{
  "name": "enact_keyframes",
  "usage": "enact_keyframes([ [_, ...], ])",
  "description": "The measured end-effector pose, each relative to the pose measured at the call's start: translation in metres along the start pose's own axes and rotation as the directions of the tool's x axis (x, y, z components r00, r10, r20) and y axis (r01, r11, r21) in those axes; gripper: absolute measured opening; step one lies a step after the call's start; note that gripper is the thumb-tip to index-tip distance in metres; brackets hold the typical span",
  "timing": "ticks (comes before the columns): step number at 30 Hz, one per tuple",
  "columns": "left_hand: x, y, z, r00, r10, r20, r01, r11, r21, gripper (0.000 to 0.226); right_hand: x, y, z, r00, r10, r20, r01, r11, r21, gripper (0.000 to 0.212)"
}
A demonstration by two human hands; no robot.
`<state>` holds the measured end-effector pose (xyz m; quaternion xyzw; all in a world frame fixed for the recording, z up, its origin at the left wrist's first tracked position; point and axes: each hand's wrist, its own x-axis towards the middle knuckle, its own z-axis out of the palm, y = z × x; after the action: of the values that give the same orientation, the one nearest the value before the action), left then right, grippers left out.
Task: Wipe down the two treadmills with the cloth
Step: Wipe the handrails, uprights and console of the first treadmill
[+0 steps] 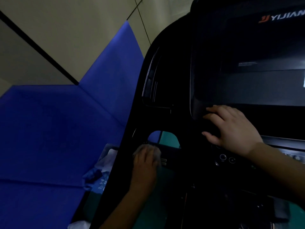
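Treadmill [206, 71] fills the right of the dim view, its black console tilted toward the person, and only this one of the two shows. Screen [264, 80] sits dark in the console's upper right, under the brand lettering. Blue padding [49, 129] covers the wall and corner to the left, with a crumpled bag [99, 172] just beside the console's lower left edge.

Right hand [231, 126] lies flat with spread, relaxed fingers over the screen's lower left corner, grasping nothing; it looks placed there to steady the person leaning in. Left hand [145, 161] presses the cloth [156, 153] onto the bar below the console's cut-out, at its lower left, fingers laid over the cloth rather than bunched round it, which suits rubbing a narrow rail. Buttons [226, 158] lie between the two hands, untouched.

Judging by this, wiping is at the first machine's handle area.
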<state>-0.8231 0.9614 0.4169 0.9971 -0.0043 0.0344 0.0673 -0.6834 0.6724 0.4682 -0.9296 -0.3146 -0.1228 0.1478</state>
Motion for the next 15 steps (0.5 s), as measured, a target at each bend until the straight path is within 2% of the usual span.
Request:
enact_keyframes([
  [2,0.008,0.005,0.008,0.997,-0.078,-0.028,0.075,0.992,-0.096,0.037,0.0,0.0,0.001,1.0,-0.003,0.0,0.003,1.0,0.004,0.053],
  [3,0.012,0.006,0.005,0.994,-0.105,0.004,0.105,0.99,-0.095,0.036,0.0,0.001,0.001,1.0,-0.006,-0.001,0.006,1.0,0.007,0.053],
  [5,0.022,-0.006,0.007,0.998,-0.006,0.067,0.009,0.999,-0.035,0.033,0.0,0.001,0.001,1.0,-0.012,-0.006,0.012,1.0,0.008,0.052],
  [6,0.026,-0.017,0.008,0.985,0.042,0.166,-0.045,0.999,0.014,0.033,0.0,0.001,0.001,1.0,-0.015,-0.009,0.015,1.0,0.008,0.052],
  [8,0.031,-0.037,0.007,0.957,0.029,0.289,-0.051,0.997,0.066,0.044,0.0,0.001,0.001,1.0,-0.019,-0.014,0.019,1.0,0.005,0.052],
  [11,0.022,-0.04,-0.021,0.964,0.073,0.254,-0.085,0.996,0.033,0.044,-0.001,0.001,0.002,1.0,-0.018,-0.019,0.018,1.0,0.006,0.052],
  [13,0.012,-0.032,-0.046,0.975,0.147,0.165,-0.151,0.989,0.009,0.045,-0.001,0.002,0.002,1.0,-0.02,-0.015,0.02,1.0,0.007,0.052],
  [15,0.011,-0.025,-0.072,0.995,0.098,0.008,-0.098,0.995,-0.029,0.029,0.0,0.002,0.003,1.0,-0.018,-0.008,0.018,1.0,0.01,0.052],
])
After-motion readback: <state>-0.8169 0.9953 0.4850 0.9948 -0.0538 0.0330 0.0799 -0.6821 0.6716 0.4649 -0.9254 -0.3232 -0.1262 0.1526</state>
